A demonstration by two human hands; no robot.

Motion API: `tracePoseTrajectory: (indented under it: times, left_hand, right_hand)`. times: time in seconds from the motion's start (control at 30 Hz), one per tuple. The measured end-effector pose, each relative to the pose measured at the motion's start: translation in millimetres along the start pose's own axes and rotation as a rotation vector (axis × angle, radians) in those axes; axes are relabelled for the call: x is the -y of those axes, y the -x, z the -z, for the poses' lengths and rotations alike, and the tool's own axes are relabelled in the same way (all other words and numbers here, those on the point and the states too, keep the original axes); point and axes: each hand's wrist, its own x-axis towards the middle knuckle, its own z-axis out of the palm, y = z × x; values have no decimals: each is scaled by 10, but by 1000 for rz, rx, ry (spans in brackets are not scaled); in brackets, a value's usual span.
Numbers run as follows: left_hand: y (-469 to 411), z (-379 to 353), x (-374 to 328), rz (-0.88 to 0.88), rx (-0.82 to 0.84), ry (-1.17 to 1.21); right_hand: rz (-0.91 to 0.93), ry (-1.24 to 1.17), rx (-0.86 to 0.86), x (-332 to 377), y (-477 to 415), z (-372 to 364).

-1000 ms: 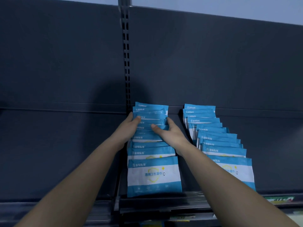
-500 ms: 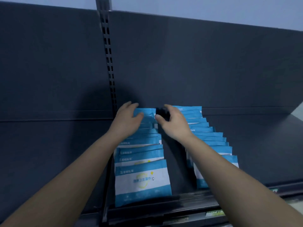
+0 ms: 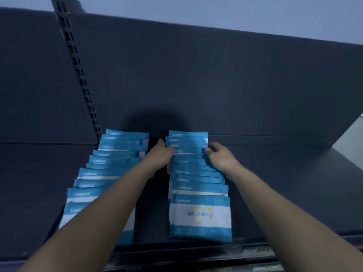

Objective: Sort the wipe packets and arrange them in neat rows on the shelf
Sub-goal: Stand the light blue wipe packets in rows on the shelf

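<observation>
Blue right packet row (image 3: 198, 183), left hand (image 3: 159, 156) flat alongside, right hand (image 3: 221, 158) gripping edge

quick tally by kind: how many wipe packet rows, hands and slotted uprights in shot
wipe packet rows: 2, the left row and the right row
hands: 2, the left hand and the right hand
slotted shelf upright: 1
total: 5
The packets in each row overlap too much for an exact count.
</observation>
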Motion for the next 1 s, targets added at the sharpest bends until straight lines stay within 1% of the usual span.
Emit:
tracePoseTrajectory:
  times: [0.07, 0.13, 0.23, 0.37, 0.47, 0.57, 0.7, 0.77, 0.9, 1.0]
  left_hand:
    - [-55, -120, 25, 76, -41, 113]
    - [-110, -204, 48, 94, -74, 217]
    - [-140, -308, 2, 84, -45, 391]
    - [-141, -351, -45, 76, -6, 499]
    - [-137, -346, -29, 62, 20, 478]
    - [-109, -313, -38, 31, 33, 480]
    - [0, -266, 29, 23, 41, 487]
    - [55, -322, 121, 13, 83, 520]
    - [167, -449, 183, -42, 102, 606]
    - [243, -374, 224, -79, 149, 544]
  right_hand:
    - [-4, -97, 76, -86, -57, 13]
    - [-17, -189, 143, -152, -131, 5]
    - [-13, -287, 223, -194, -212, -24]
    - [42, -340, 242, -196, -239, -25]
    - [106, -322, 283, -167, -190, -13]
    - [116, -324, 304, -167, -171, 14]
    - [61, -436, 208, -250, -138, 59]
    - [12, -502, 214, -306, -109, 5]
    - [8, -534, 251, -316, -3, -85]
    - [68, -538, 216, -290, 122, -35]
